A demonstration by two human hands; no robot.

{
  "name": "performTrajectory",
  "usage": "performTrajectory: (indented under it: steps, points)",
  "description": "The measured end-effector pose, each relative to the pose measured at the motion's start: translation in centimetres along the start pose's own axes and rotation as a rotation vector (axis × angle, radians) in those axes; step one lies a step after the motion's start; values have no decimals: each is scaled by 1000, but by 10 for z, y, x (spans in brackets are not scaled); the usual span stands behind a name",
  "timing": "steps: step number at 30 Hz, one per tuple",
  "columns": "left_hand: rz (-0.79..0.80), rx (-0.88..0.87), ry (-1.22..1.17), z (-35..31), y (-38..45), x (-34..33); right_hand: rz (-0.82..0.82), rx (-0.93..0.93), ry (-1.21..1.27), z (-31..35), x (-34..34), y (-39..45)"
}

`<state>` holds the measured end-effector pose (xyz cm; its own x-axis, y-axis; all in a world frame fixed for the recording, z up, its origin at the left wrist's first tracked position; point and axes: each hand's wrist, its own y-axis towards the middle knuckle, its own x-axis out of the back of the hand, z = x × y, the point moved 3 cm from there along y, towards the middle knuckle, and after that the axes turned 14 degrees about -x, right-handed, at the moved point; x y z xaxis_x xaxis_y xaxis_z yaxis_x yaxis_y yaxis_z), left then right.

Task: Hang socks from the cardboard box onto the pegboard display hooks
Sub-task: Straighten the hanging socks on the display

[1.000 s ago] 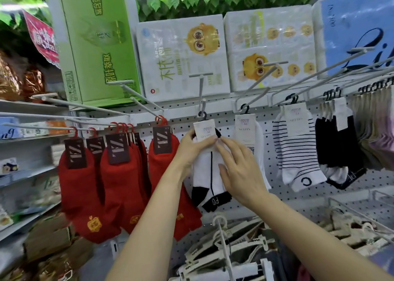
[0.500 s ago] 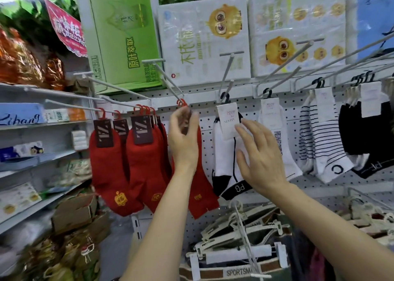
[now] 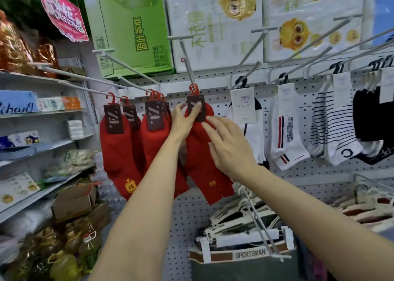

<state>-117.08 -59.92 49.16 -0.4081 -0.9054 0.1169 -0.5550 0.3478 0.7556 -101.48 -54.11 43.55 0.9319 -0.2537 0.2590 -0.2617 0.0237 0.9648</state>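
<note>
1. While the left hand (image 3: 184,121) pinches the dark card header (image 3: 196,108) of a red sock pair (image 3: 202,153), thumb on its face and fingers behind, the pair hangs by its red hanger (image 3: 193,89) on a pegboard hook (image 3: 187,61), toward 12 o'clock from the hand. That pinch probably steadies the header so the pair hangs square.

2. The right hand (image 3: 230,146) lies at 3 o'clock of the left, its grip open and holding nothing: straight fingers rest flat on the red fabric just below the header, seemingly to smooth the pair against the pegboard (image 3: 298,174).

3. More red socks (image 3: 119,148) hang on neighbouring hooks at 9 o'clock, grouped by colour. White socks (image 3: 285,140) and striped socks (image 3: 332,131) hang at 3 o'clock.

4. Open cardboard boxes (image 3: 74,202) sit low at 8 o'clock under the side shelves (image 3: 42,112). Whether either is the source box, and what it contains, cannot be told.

5. By my judgement this pair is already hung and is only being tidied. The next pair would have to come from the box, well apart from both hands.

6. Long hook arms jut toward the viewer, so a reaching forearm could snag one.
</note>
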Motion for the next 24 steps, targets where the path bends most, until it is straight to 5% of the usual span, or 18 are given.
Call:
performTrajectory:
  steps: [10,17,21,24]
  points:
    - [92,8,-365,-11,-9,3,-38,-177,-48,2,-3,10]
    - [100,-68,-479,-45,-33,12,-5,-481,415,22,0,20]
    - [9,-198,-247,-56,-47,20,-42,-599,565,27,3,19]
    - [-317,-485,159,-67,-72,47,-38,-622,581,23,-1,17]
